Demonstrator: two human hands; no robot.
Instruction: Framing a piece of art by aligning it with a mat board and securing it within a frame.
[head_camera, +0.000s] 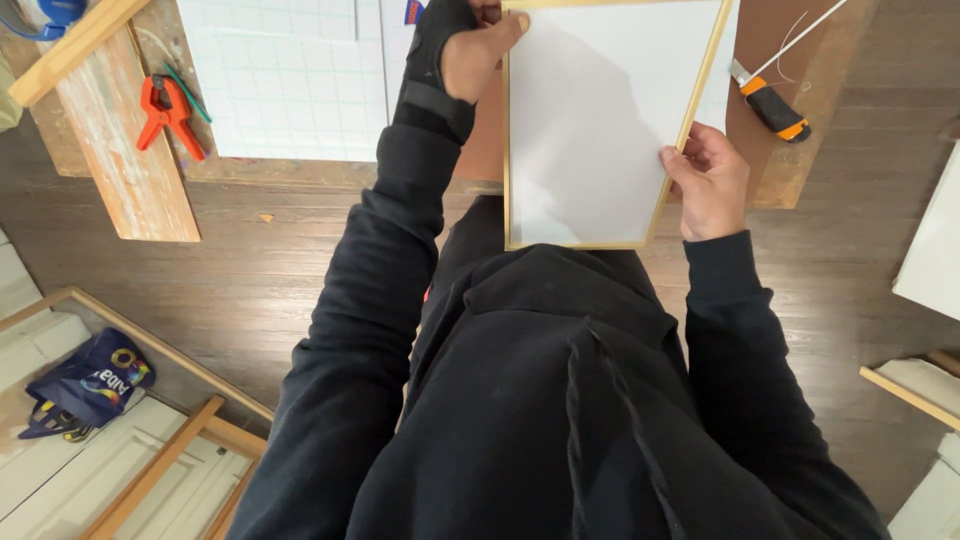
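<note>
Head view looked straight down: the left hand (478, 52) (strapped in a black wrist brace) pinched the top-left corner of a gold-edged white panel (600, 120), fingers closed on its rim. The right hand (710, 180) gripped the right edge. The panel sat over the brown bench (800, 160), near an orange-handled knife (772, 105).
</note>
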